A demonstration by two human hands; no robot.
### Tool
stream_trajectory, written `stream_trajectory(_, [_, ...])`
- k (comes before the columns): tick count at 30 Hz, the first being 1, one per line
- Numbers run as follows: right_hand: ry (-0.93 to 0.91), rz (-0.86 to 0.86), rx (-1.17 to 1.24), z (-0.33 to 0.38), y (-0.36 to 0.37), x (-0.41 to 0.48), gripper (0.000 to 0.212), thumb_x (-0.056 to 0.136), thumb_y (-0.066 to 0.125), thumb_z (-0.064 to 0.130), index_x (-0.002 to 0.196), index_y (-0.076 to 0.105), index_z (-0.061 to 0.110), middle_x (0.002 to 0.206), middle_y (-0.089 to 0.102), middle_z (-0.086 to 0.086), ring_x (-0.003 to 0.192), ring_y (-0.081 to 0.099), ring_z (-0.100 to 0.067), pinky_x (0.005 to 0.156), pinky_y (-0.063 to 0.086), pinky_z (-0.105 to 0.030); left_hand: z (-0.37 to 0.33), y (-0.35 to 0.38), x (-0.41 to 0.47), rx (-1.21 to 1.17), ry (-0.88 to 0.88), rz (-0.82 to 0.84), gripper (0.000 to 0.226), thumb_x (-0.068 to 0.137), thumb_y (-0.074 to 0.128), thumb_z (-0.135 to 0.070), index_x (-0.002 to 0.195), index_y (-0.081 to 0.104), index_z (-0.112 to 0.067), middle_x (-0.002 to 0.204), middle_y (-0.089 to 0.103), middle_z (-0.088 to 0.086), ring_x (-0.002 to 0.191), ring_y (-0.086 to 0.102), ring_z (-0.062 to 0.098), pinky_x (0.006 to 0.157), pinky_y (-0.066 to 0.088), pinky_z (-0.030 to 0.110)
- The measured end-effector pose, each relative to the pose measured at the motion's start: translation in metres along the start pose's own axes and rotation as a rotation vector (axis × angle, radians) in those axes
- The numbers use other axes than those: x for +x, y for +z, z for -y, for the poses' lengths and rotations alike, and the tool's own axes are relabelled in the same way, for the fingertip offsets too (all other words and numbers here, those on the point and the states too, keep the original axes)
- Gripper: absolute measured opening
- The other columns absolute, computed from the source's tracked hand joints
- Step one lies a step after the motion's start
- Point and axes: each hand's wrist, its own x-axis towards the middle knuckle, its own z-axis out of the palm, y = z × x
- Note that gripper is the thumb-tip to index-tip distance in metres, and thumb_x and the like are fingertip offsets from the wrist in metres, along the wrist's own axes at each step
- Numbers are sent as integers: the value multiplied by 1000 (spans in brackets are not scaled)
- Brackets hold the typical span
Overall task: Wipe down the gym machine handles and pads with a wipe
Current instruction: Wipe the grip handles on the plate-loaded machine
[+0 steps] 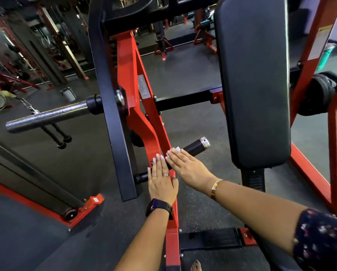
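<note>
A black handle (195, 147) with a metal end cap sticks out from the red arm (142, 122) of the gym machine. My right hand (187, 169) lies flat over the handle with straight fingers, pressing a white wipe (175, 149) whose edge peeks out past the fingertips. My left hand (161, 179) rests flat with straight fingers on the red arm and the handle's near stub. The tall black back pad (253, 81) stands upright just right of the handle.
A chrome weight peg (46, 116) juts left from the black upright (109, 106). Red frame bars (310, 75) stand on the right and another red rail (36, 202) runs at lower left. Weight plates (318, 94) hang behind the pad. Dark rubber floor (193, 75) lies beyond.
</note>
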Motion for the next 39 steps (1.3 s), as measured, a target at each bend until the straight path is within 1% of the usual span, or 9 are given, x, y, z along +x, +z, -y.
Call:
stream_trajectory(4, [46,65,-77,-30,-8,1,48,90,36,13,134,53,5,132,58,-12,126,52,-27,110,31,-43,-1,-1,0,22,14,4,77,79,36,-29,149,20,-4,153,36,14,142,23,24,116,10,41])
stream_trajectory(8, [323,82,-43,-77,-22,-14,46,84,64,5,129,55,-1,127,60,-19,123,53,-34,108,35,-47,-12,-2,1,18,-40,-6,82,76,38,-34,150,20,-7,154,33,11,143,20,26,118,-3,43])
stream_trajectory(12, [523,3,88,-86,-29,-28,52,85,50,-10,137,45,-4,138,49,-23,132,43,-38,112,26,-44,-25,-2,6,9,-2,-1,88,75,44,-35,153,12,-11,157,25,8,147,11,25,118,-9,42])
stream_trajectory(14, [414,-97,56,-72,-26,-29,51,83,41,-10,133,49,-5,133,54,-22,126,49,-38,107,30,-45,-33,-3,12,-5,18,-5,85,77,39,-37,153,13,-12,158,23,7,149,4,22,118,-6,42])
stream_trajectory(18, [80,7,-26,-54,-12,-40,56,88,24,3,141,41,0,145,43,-17,136,40,-30,114,29,-43,-47,-7,29,-50,68,-32,80,79,44,-38,151,21,-11,157,28,10,146,15,26,119,-3,38])
stream_trajectory(25, [570,-27,180,-81,-14,-64,71,76,35,-19,145,24,-3,149,34,-22,138,34,-36,115,20,-42,-58,-7,42,-47,118,-21,83,76,47,-38,152,24,-11,159,25,9,147,15,24,119,-1,39])
stream_trajectory(32, [342,31,297,-64,-13,-34,65,82,50,-9,145,36,3,152,34,-12,143,25,-28,114,28,-34,-64,3,43,0,144,45,94,74,54,-48,153,16,-15,159,24,6,147,16,25,118,8,43])
stream_trajectory(34, [357,99,371,-73,-17,-17,50,88,50,2,137,47,5,142,46,-11,137,34,-27,112,28,-30,-60,5,43,31,173,52,103,74,59,-49,156,5,-14,161,18,7,148,13,27,119,7,44])
stream_trajectory(39, [528,335,693,-96,-32,13,8,80,51,6,87,54,4,93,55,-12,89,56,-32,73,45,-35,-58,3,42,20,194,73,118,69,73,-45,155,-2,-15,161,15,7,148,11,27,119,7,43])
